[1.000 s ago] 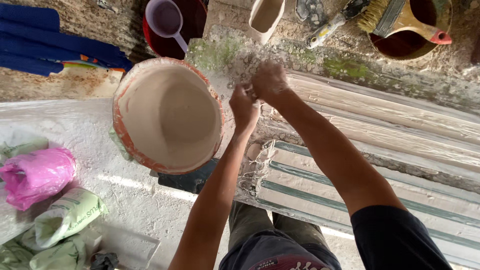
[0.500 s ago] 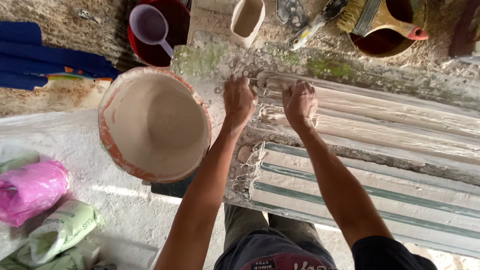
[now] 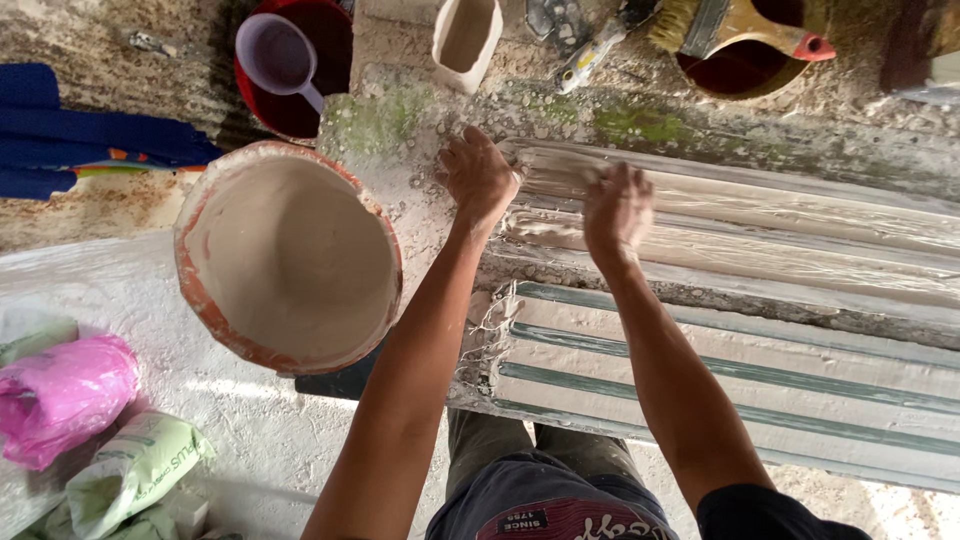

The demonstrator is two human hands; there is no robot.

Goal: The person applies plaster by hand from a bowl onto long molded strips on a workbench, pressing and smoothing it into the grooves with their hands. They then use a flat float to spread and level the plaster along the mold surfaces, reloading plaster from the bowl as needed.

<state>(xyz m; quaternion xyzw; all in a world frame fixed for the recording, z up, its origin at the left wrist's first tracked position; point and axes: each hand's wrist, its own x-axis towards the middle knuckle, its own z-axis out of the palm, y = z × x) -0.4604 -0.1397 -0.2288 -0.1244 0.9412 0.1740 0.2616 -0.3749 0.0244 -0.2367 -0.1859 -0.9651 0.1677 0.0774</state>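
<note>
Wet plaster moulding lay along the table's far edge; the left hand and right hand pressed flat on it, fingers spread, gripping nothing. Beside them sat a plaster-coated bucket, apparently empty.

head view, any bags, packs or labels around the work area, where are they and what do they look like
Pink plastic bag: left edge, crumpled, bright pink.
Pale green sack: lower left, just below the pink plastic bag, soft and slumped, light green and white with dark print.
Another pale bag: far left above the pink one, mostly cut off.
Shorts label: bottom centre, small dark patch on the waistband.
No signs or screens show.
</note>
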